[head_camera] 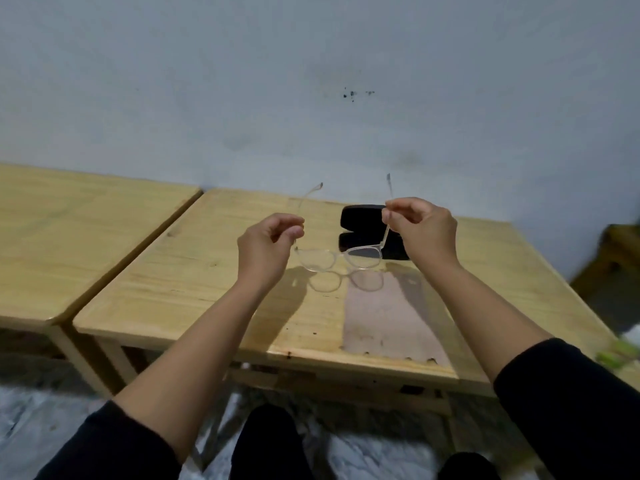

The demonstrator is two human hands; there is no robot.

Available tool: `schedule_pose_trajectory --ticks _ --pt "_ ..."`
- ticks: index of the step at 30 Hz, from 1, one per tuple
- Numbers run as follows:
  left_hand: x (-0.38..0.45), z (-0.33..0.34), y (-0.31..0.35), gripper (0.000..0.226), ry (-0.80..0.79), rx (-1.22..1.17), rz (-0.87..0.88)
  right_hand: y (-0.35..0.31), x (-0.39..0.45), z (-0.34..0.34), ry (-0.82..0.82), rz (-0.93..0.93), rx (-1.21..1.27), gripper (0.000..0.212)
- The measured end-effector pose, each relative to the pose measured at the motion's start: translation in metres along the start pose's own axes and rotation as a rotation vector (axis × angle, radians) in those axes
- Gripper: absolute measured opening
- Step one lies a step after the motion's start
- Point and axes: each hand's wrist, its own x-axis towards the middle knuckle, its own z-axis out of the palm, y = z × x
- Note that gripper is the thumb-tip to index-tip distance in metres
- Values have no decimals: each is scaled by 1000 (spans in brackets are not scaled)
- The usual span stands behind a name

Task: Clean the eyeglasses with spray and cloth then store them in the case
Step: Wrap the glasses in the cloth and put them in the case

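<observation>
Clear-framed eyeglasses (341, 258) hang in the air above the wooden table (194, 271), temples unfolded and pointing away from me. My left hand (268, 247) pinches the left temple and my right hand (420, 230) pinches the right temple. Behind the glasses lies an open black case (360, 223), partly hidden by my right hand. A pinkish cloth (388, 320) is spread flat on the table below the glasses, reaching the near edge. No spray bottle is in view.
A second wooden table (69, 237) stands to the left with a narrow gap between the two. A pale wall rises right behind both. A dark wooden object (613, 258) sits at the far right. My knees are below the table's front edge.
</observation>
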Motion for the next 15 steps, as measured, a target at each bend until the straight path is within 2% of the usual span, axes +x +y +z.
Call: schedule_pose_trajectory --ticks 7,15 --pt "-24 53 7 12 -161 -6 -13 33 -26 -64 70 70 -39 10" --pt "-41 67 -3 14 -223 84 -3 54 -45 -75 65 148 -16 11"
